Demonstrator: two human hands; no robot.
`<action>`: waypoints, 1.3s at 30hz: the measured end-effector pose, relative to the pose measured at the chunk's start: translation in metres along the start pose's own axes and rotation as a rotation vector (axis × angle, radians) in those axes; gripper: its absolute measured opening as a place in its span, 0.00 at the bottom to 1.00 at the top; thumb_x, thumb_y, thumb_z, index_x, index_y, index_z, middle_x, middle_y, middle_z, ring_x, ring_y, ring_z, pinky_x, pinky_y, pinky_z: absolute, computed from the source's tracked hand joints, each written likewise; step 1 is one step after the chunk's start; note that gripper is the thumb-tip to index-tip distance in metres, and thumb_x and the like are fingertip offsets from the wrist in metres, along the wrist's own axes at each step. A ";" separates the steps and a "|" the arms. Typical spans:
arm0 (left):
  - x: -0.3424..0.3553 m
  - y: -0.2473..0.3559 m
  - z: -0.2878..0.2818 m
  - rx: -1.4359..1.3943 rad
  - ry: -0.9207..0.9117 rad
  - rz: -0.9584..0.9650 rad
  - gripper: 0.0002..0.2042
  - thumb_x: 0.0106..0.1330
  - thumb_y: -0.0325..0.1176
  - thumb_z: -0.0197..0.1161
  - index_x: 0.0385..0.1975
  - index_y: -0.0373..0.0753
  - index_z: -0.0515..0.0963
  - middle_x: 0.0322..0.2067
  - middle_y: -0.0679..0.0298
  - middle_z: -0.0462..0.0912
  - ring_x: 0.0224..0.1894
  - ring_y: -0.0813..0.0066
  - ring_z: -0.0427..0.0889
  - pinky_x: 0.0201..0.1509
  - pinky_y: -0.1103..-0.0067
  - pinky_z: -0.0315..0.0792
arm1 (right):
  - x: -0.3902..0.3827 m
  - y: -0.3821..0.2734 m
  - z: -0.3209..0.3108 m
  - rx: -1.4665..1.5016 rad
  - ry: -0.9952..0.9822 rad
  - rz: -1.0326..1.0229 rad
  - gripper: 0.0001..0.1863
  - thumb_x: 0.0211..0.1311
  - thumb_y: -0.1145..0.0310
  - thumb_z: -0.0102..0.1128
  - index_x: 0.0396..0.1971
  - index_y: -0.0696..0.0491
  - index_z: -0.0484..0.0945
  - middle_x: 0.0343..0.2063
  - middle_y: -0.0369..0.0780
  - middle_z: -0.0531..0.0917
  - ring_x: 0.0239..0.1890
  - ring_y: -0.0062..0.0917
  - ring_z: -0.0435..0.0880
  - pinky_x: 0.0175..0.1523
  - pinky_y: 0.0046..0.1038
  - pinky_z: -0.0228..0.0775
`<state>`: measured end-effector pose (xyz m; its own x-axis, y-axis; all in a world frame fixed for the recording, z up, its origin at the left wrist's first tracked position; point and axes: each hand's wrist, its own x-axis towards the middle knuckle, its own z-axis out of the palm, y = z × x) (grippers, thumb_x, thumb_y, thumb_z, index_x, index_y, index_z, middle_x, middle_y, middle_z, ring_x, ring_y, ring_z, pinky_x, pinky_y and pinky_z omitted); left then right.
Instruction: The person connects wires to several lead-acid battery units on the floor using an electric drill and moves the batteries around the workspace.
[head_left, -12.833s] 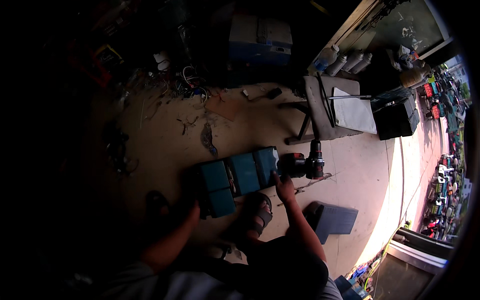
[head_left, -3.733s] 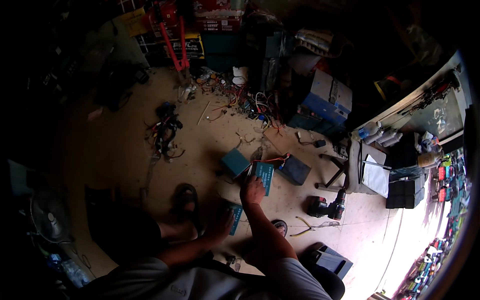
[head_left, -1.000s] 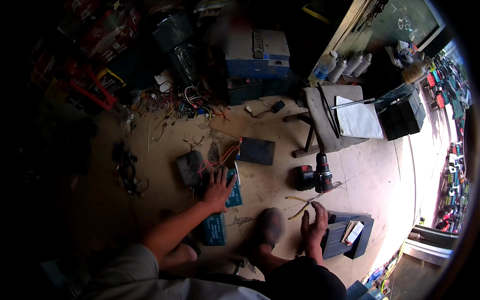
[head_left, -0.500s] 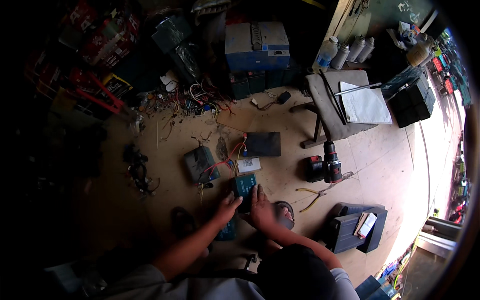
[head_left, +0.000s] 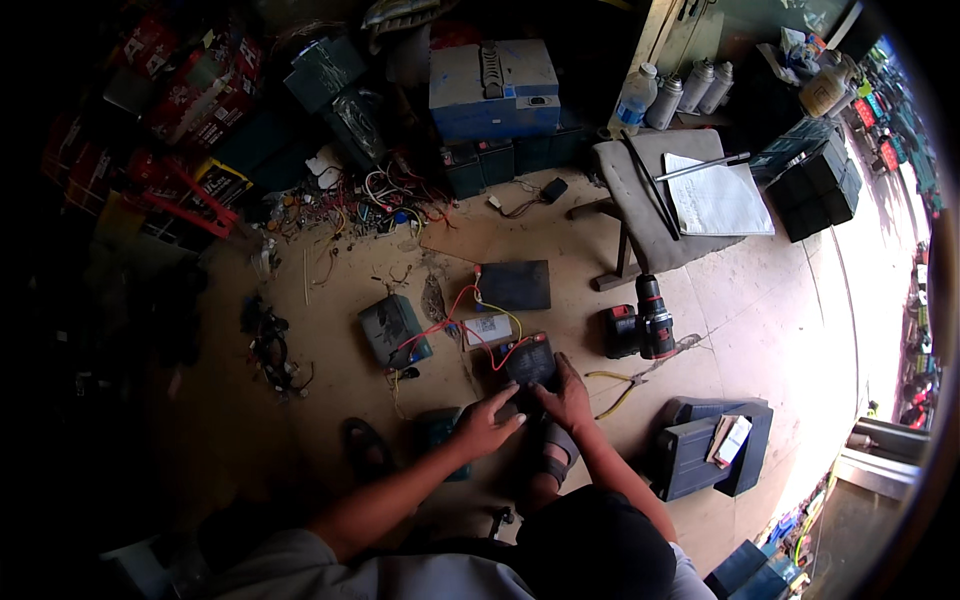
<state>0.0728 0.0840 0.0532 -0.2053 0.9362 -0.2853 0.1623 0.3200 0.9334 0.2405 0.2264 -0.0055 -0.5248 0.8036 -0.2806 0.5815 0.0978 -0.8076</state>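
Observation:
A dark battery block (head_left: pixel 528 360) with red and yellow wires at its terminals lies before me. My right hand (head_left: pixel 565 398) grips its right and lower edges. My left hand (head_left: pixel 488 425) is at its lower left, thumb and index finger apart. A second block (head_left: pixel 393 330) lies left of it and a third (head_left: pixel 517 283) farther back, linked by wires. A small white label piece (head_left: pixel 485 330) sits between them. Another teal block (head_left: pixel 442 440) is partly behind my left hand.
A cordless drill (head_left: pixel 655 322) and yellow-handled pliers (head_left: pixel 610 400) lie at right. Behind stands a padded stool (head_left: pixel 625 180) with paper and rods. Grey plastic casings (head_left: pixel 690 460) lie lower right. Loose wires (head_left: pixel 275 350), stacked batteries and boxes (head_left: pixel 495 85) surround the floor area. My sandalled foot (head_left: pixel 555 455) is below.
The batteries, earlier in one row, lie apart with wires. Since half a second ago, the block in my hands has turned dark top up, and my right hand has moved up along its right side.

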 end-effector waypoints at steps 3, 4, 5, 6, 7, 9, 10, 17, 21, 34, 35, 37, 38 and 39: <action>-0.026 -0.034 0.001 0.117 0.077 0.026 0.27 0.68 0.33 0.68 0.66 0.32 0.73 0.63 0.46 0.78 0.67 0.52 0.77 0.71 0.67 0.70 | -0.006 -0.002 -0.032 0.147 0.045 0.329 0.42 0.59 0.54 0.73 0.68 0.62 0.69 0.63 0.55 0.79 0.66 0.46 0.77 0.70 0.38 0.69; -0.038 -0.038 -0.006 0.172 0.078 -0.001 0.26 0.68 0.32 0.68 0.65 0.32 0.73 0.63 0.47 0.79 0.67 0.55 0.77 0.71 0.68 0.69 | -0.009 -0.003 -0.038 0.206 0.250 0.352 0.41 0.60 0.56 0.75 0.68 0.63 0.69 0.61 0.54 0.80 0.64 0.42 0.79 0.68 0.37 0.70; -0.048 -0.042 -0.012 0.226 0.082 -0.029 0.26 0.67 0.30 0.68 0.65 0.33 0.74 0.62 0.48 0.80 0.67 0.57 0.78 0.71 0.68 0.69 | -0.011 -0.001 -0.042 0.263 0.455 0.372 0.41 0.61 0.59 0.76 0.67 0.64 0.69 0.59 0.53 0.81 0.62 0.38 0.81 0.67 0.35 0.72; -0.055 -0.031 -0.015 0.304 0.161 -0.001 0.24 0.64 0.30 0.69 0.62 0.35 0.76 0.57 0.46 0.83 0.60 0.52 0.82 0.65 0.66 0.74 | -0.008 0.008 -0.050 0.237 0.577 0.324 0.40 0.60 0.60 0.77 0.67 0.63 0.69 0.57 0.51 0.82 0.59 0.37 0.82 0.65 0.35 0.73; -0.063 -0.033 -0.018 0.335 0.195 -0.036 0.23 0.64 0.30 0.70 0.60 0.35 0.77 0.55 0.46 0.83 0.58 0.51 0.83 0.64 0.66 0.75 | -0.005 0.011 -0.058 0.210 0.688 0.274 0.40 0.60 0.61 0.78 0.66 0.63 0.69 0.54 0.49 0.83 0.56 0.36 0.83 0.63 0.35 0.73; -0.076 -0.035 -0.024 0.399 0.257 -0.097 0.20 0.64 0.31 0.70 0.56 0.36 0.79 0.51 0.47 0.84 0.55 0.50 0.84 0.60 0.65 0.76 | 0.008 0.039 -0.069 0.447 0.668 0.143 0.37 0.59 0.60 0.78 0.65 0.59 0.72 0.54 0.49 0.83 0.55 0.35 0.82 0.62 0.35 0.72; -0.083 -0.037 -0.025 0.405 0.276 -0.133 0.21 0.63 0.31 0.70 0.56 0.35 0.78 0.51 0.46 0.84 0.54 0.48 0.83 0.60 0.64 0.76 | 0.009 0.038 -0.075 0.261 0.677 0.184 0.36 0.58 0.60 0.79 0.64 0.57 0.74 0.53 0.47 0.84 0.55 0.34 0.82 0.62 0.35 0.71; -0.119 -0.026 -0.014 0.441 0.612 -0.456 0.29 0.57 0.39 0.76 0.56 0.32 0.75 0.49 0.43 0.82 0.54 0.46 0.82 0.59 0.62 0.76 | 0.052 0.044 -0.108 -0.001 0.675 -0.077 0.25 0.57 0.63 0.77 0.52 0.57 0.81 0.52 0.48 0.80 0.58 0.40 0.79 0.63 0.40 0.69; -0.143 -0.069 -0.002 0.709 0.603 -0.644 0.47 0.46 0.51 0.82 0.63 0.28 0.69 0.51 0.43 0.81 0.54 0.45 0.83 0.61 0.62 0.76 | 0.074 0.039 -0.127 0.438 0.454 -0.042 0.17 0.60 0.67 0.74 0.47 0.57 0.84 0.41 0.38 0.85 0.43 0.23 0.83 0.48 0.29 0.75; -0.121 -0.051 -0.060 0.900 0.009 -0.312 0.55 0.43 0.39 0.82 0.73 0.32 0.56 0.64 0.47 0.70 0.66 0.49 0.70 0.71 0.58 0.63 | -0.083 -0.080 -0.158 0.247 0.438 -0.125 0.14 0.58 0.77 0.73 0.45 0.58 0.86 0.38 0.37 0.89 0.40 0.20 0.87 0.49 0.26 0.78; -0.126 -0.049 -0.064 0.958 -0.021 -0.277 0.55 0.43 0.40 0.82 0.73 0.32 0.57 0.63 0.48 0.70 0.65 0.49 0.71 0.71 0.59 0.63 | -0.091 -0.099 -0.165 0.237 0.383 -0.130 0.14 0.58 0.77 0.73 0.45 0.58 0.85 0.38 0.37 0.89 0.40 0.20 0.87 0.49 0.27 0.79; -0.125 -0.051 -0.069 1.077 -0.087 -0.185 0.54 0.43 0.41 0.83 0.72 0.33 0.58 0.62 0.50 0.71 0.63 0.50 0.72 0.70 0.61 0.64 | -0.105 -0.138 -0.181 0.251 0.335 -0.125 0.17 0.55 0.76 0.75 0.45 0.58 0.84 0.38 0.37 0.89 0.40 0.21 0.87 0.49 0.28 0.79; -0.126 -0.053 -0.068 1.108 -0.043 -0.193 0.53 0.43 0.41 0.83 0.71 0.34 0.60 0.61 0.51 0.71 0.62 0.51 0.72 0.69 0.60 0.64 | -0.111 -0.164 -0.193 0.237 0.306 -0.155 0.17 0.54 0.75 0.75 0.45 0.57 0.84 0.37 0.37 0.88 0.39 0.22 0.87 0.49 0.28 0.79; -0.128 -0.061 -0.061 1.138 -0.004 -0.198 0.51 0.43 0.42 0.83 0.70 0.34 0.62 0.60 0.51 0.72 0.61 0.51 0.73 0.68 0.60 0.65 | -0.117 -0.185 -0.201 0.220 0.282 -0.179 0.18 0.54 0.75 0.76 0.45 0.57 0.83 0.37 0.37 0.88 0.39 0.22 0.87 0.49 0.28 0.80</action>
<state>0.0300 -0.0642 0.0466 -0.3213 0.8548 -0.4075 0.9040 0.4050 0.1370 0.3191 0.2323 0.2812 -0.3968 0.9179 0.0033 0.3329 0.1472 -0.9314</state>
